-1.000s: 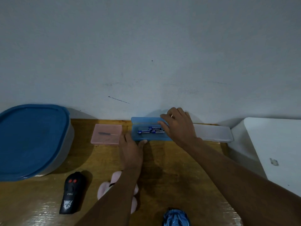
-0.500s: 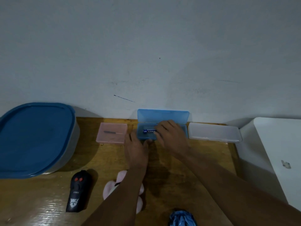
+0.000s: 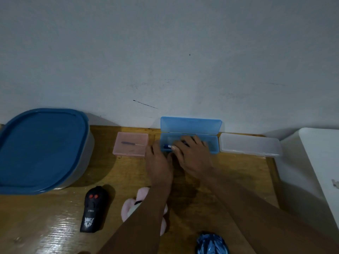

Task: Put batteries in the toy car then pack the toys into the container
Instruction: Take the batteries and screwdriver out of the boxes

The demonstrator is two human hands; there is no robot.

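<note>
Pinching the blue cylindrical battery [image 3: 167, 146] firmly matters: the right hand [image 3: 192, 153] grips it inside the open blue plastic box [image 3: 212, 144], at twelve o'clock on the wooden counter [image 3: 238, 171]. The left hand [image 3: 157, 162], fingers straight, rests at the box's seven o'clock corner, well placed to steady it.

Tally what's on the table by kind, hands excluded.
Small plastic cases: 3 (pink case, blue case, clear case)
Large blue-lidded container: 1
Black remote: 1
Pink plush: 1
Blue toy car: 1
Thin tool: 1
Battery: 1 visible; right hand may hide more
Total: 9
</note>
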